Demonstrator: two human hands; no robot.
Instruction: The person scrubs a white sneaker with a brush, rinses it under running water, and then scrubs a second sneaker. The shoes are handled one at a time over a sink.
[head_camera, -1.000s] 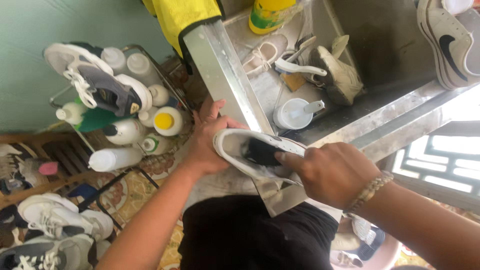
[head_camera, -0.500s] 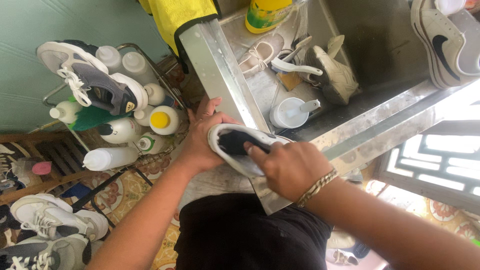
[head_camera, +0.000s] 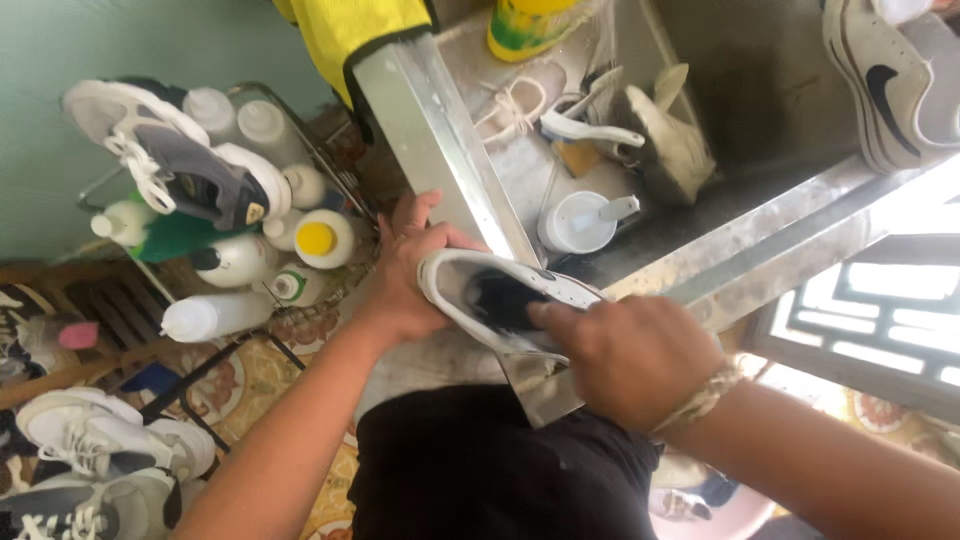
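Observation:
A white sneaker (head_camera: 470, 285) with a dark inside rests against the corner of a steel sink (head_camera: 440, 150). My left hand (head_camera: 410, 275) grips its heel end from the left. My right hand (head_camera: 625, 355) covers the toe end, fingers reaching into the shoe's dark opening; whether it holds a brush or cloth is hidden. A woven band circles my right wrist.
In the sink lie a white lidded cup (head_camera: 575, 222), brushes (head_camera: 590, 125), a dirty shoe (head_camera: 670, 140) and a yellow bottle (head_camera: 525, 25). A wire rack (head_camera: 240, 250) at left holds squeeze bottles and a sneaker (head_camera: 170, 165). More sneakers (head_camera: 100, 440) lie on the floor. Another sneaker (head_camera: 890, 80) sits top right.
The sneaker and both hands have shifted slightly left and down in view, and my right hand has moved along the shoe, fingers now at its opening.

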